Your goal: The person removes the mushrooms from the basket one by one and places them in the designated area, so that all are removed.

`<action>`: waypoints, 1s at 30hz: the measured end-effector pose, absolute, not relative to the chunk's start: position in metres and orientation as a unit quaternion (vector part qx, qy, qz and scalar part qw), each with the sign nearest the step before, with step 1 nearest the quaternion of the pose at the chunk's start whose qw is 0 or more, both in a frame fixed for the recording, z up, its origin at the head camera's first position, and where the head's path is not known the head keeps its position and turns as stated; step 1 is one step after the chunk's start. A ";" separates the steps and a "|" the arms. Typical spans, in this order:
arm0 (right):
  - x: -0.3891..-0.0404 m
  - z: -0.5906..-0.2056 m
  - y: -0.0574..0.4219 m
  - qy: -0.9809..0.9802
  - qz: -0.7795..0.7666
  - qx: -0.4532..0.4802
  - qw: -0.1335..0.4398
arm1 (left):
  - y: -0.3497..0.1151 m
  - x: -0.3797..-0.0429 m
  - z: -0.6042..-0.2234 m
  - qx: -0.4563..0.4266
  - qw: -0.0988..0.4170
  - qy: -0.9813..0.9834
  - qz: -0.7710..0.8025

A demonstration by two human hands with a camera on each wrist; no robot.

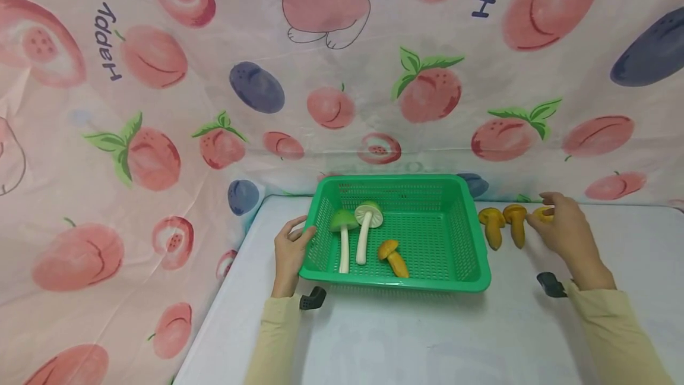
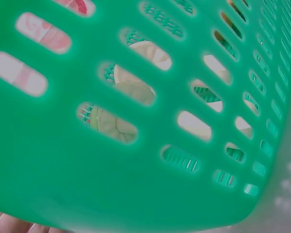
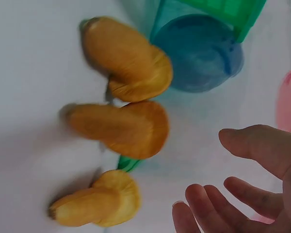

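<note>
A green plastic basket holds two green-capped model mushrooms, one mushroom close to the left wall and another mushroom beside it. A yellow-brown mushroom lies nearer the basket's front. My left hand grips the basket's left rim, thumb over the edge; the left wrist view is filled by the slotted wall. Right of the basket lie three more yellow mushrooms in a row: one mushroom, a middle mushroom and an end mushroom. My right hand hovers by the end one, fingers spread and holding nothing.
Everything stands on a white table. A fruit-printed cloth hangs behind and along the left. A black wrist device sits at the left wrist and a similar device at the right.
</note>
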State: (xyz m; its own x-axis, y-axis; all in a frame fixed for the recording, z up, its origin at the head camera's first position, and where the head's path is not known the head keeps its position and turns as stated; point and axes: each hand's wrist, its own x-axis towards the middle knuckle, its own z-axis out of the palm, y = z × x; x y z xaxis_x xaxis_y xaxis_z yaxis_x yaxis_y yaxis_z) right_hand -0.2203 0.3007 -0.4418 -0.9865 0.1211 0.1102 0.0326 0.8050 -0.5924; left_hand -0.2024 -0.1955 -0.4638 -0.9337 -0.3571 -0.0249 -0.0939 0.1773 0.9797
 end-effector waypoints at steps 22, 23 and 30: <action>-0.223 -0.411 0.252 -0.941 0.323 0.069 0.067 | -0.196 -0.203 -0.465 0.150 0.104 -0.761 -0.623; -0.223 -0.409 0.250 -0.942 0.322 0.074 0.065 | -0.196 -0.203 -0.465 0.150 0.104 -0.761 -0.623; -0.226 -0.400 0.234 -0.940 0.320 0.110 0.054 | -0.196 -0.203 -0.464 0.154 0.103 -0.759 -0.624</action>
State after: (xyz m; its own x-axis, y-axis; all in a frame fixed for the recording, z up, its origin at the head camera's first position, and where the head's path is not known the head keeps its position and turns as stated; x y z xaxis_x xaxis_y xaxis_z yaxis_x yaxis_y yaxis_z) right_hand -0.2257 0.2340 -0.4000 -0.9701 -0.1716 0.1717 -0.2407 0.7716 -0.5888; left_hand -0.2028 -0.1957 -0.4641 -0.9315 -0.3620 -0.0358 -0.1054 0.1744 0.9790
